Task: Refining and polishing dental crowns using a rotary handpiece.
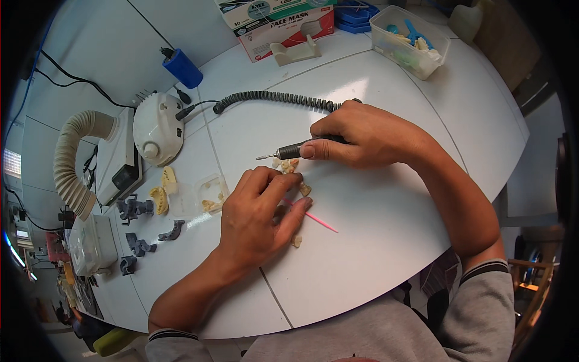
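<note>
My right hand [356, 136] grips a black handpiece [294, 151] with a slim metal bit pointing left, joined to a coiled black cord [271, 95]. My left hand [256, 208] rests low on the table, its thumb and index fingertips apart. Close to those fingertips lies a brownish tooth-like piece [305, 190]. Beneath the handpiece, past the left fingers, sits a small heap of cream and yellowish tooth-like pieces [288, 166]. A pink pointed stick [322, 223] passes by the left thumb, which hides part of it. Another small piece [296, 241] lies nearer me.
Left of my left hand are an open clear box [211, 192], a yellow dental cast [159, 200] and several grey dental models [136, 207]. Farther left stand a white control unit [158, 130] and a ribbed hose [72, 157]. Mask boxes [283, 27] and a clear tub [416, 57] are at the back.
</note>
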`<state>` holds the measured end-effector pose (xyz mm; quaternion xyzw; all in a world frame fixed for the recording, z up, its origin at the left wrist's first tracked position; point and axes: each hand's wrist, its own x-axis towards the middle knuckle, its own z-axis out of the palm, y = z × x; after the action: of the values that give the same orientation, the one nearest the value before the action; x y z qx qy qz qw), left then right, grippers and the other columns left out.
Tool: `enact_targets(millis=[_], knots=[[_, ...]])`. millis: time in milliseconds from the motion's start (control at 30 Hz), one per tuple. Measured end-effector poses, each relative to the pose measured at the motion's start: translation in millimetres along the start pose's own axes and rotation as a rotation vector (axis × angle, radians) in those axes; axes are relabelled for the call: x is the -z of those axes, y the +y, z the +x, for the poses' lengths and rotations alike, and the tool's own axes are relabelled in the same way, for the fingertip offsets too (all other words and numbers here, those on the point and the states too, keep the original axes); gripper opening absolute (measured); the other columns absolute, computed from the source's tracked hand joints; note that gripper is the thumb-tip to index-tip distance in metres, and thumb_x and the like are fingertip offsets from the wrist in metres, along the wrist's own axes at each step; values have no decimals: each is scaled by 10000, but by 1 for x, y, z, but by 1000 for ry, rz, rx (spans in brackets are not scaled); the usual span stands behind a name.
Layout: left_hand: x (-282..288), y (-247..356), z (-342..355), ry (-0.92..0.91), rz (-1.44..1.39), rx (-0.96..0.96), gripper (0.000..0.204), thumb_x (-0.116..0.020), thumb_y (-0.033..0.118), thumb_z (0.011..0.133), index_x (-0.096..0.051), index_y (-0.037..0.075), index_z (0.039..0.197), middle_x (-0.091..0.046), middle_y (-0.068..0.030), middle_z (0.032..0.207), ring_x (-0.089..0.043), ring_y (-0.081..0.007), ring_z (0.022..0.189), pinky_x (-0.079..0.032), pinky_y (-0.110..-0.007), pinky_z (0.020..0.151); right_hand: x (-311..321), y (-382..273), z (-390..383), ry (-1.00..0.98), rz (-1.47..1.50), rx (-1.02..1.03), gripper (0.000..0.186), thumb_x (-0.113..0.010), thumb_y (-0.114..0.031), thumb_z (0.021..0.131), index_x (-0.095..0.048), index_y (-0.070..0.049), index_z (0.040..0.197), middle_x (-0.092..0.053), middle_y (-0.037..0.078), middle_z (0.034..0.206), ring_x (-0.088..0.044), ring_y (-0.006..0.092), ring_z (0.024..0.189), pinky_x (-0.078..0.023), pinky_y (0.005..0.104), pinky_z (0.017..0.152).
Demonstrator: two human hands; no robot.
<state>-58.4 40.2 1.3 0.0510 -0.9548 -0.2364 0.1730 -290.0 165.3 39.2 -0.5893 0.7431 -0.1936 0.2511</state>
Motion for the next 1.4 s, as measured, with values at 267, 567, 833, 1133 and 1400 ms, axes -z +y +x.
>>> enact_targets(millis=[267, 567, 833, 1133, 1400], knots=[[4, -5, 3, -13, -113, 40, 192, -853, 74, 876, -776, 53, 1051, -697, -89, 1003, -680, -222, 861, -539, -341, 735, -7, 4, 0, 39, 20, 63, 618, -608, -583, 1079, -757, -18, 878, -596, 190, 633, -534, 334, 587, -432, 485, 612], [22, -30, -27, 97, -559, 210, 214, -775, -86, 918, -717, 0, 1105, -775, -99, 1084, -703, -110, 955, -535, -260, 782, -7, 11, -1, 49, 1, 84, 633, -609, -585, 1077, -789, -17, 867, -639, 187, 636, -577, 333, 573, -446, 477, 595], [16, -37, -29, 74, -604, 198, 217, -765, -143, 912, -681, -28, 1075, -784, -180, 1100, -767, -171, 996, -617, -285, 857, -2, 9, 1, 31, 2, 97, 581, -642, -541, 1071, -772, -17, 857, -613, 179, 614, -553, 314, 551, -413, 465, 572], [18, -36, -28, 24, -594, 254, 194, -785, -122, 926, -680, -47, 1070, -780, -186, 1089, -780, -192, 1004, -647, -306, 903, -2, 9, 1, 19, 1, 88, 577, -670, -538, 1054, -744, -15, 819, -600, 178, 605, -547, 333, 539, -407, 465, 571], [20, -33, -25, 22, -593, 238, 201, -792, -111, 924, -725, -46, 1102, -777, -147, 1099, -763, -169, 982, -623, -275, 862, -4, 9, 0, 33, -17, 98, 592, -670, -553, 1045, -740, -12, 816, -596, 182, 604, -541, 342, 536, -410, 473, 574]])
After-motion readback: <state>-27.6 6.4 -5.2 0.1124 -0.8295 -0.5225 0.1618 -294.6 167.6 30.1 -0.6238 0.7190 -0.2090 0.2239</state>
